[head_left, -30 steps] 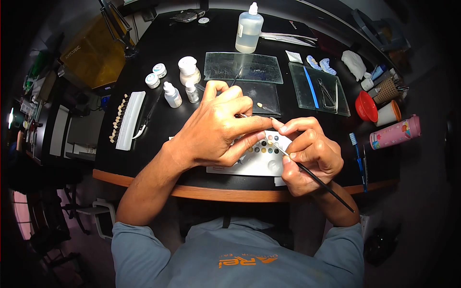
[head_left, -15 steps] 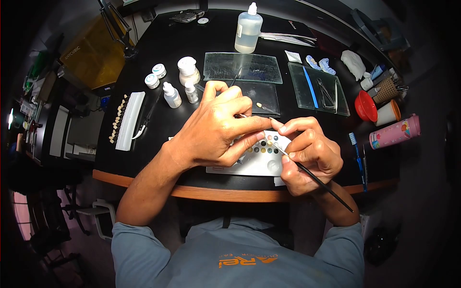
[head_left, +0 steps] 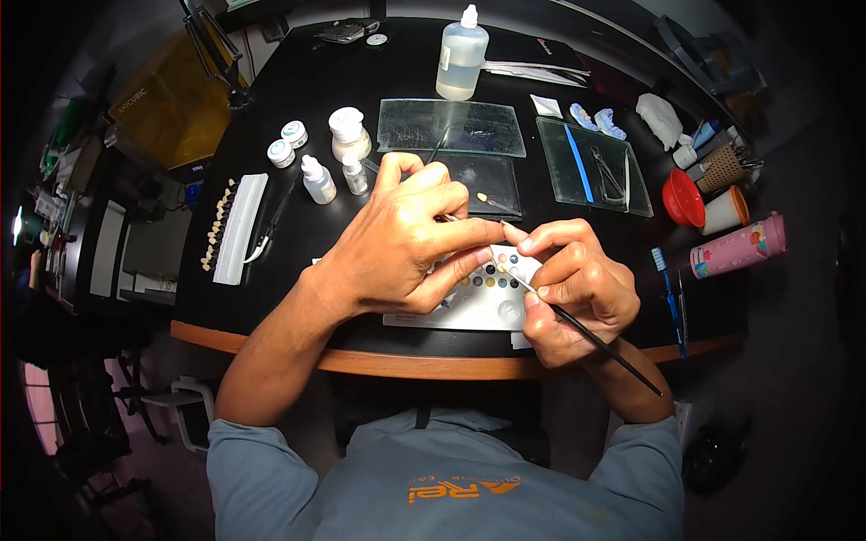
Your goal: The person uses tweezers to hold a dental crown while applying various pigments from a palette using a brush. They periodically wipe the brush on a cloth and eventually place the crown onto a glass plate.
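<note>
My right hand [head_left: 586, 293] is closed round a thin paintbrush [head_left: 606, 347] with a black handle, held like a pen. Its pale tip points left toward the fingertips of my left hand [head_left: 410, 239]. The left fingers are pinched together, and whatever they hold is mostly hidden; a thin dark shaft [head_left: 438, 144] shows just behind the knuckles. The index fingertips of both hands meet or nearly meet. Below them lies a white palette [head_left: 451, 318] with rows of coloured dots, partly covered by the hands. A small tooth-shaped piece [head_left: 482, 197] rests on a dark slab [head_left: 498, 176] beyond.
Glass plates [head_left: 410, 126], a large clear bottle [head_left: 461, 54] and small bottles [head_left: 317, 180] stand farther back. A strip of tooth-shade tabs [head_left: 216, 225] lies left. A toothbrush [head_left: 666, 279], pink flask [head_left: 738, 245] and red bowl [head_left: 683, 198] are right. The wooden edge [head_left: 433, 365] runs in front.
The whole view has shifted slightly, so things sit a little farther left. Both hands keep nearly the same pose, and the brush stays in my right hand.
</note>
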`<state>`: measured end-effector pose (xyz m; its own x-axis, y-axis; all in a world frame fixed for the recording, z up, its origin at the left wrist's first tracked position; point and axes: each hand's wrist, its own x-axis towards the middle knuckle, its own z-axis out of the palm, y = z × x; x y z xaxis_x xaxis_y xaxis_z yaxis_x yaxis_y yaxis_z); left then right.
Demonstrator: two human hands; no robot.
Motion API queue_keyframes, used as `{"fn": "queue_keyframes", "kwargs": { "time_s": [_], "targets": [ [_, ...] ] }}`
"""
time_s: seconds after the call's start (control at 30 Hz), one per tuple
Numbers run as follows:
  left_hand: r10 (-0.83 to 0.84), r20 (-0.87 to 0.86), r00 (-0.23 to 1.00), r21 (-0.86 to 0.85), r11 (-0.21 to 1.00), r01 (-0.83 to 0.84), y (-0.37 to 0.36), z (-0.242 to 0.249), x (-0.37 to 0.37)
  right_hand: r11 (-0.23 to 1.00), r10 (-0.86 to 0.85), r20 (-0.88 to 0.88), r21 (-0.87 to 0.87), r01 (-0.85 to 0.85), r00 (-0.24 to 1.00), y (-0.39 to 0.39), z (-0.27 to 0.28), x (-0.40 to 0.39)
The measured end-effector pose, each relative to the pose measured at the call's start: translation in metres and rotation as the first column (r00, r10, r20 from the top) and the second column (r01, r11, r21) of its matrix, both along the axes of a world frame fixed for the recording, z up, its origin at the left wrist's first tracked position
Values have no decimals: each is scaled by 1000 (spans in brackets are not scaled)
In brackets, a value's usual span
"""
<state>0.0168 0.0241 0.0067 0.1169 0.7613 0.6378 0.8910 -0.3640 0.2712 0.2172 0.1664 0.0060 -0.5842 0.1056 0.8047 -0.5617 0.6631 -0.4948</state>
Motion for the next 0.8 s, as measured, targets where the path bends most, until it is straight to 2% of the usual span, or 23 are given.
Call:
{"fn": "queue_keyframes", "kwargs": {
  "time_s": [0.8],
  "targets": [
    [-2,10,1000,-7,1000,2,1,0,0,999,-48,1,-4,48,999,-3,-2,0]
  ]
}}
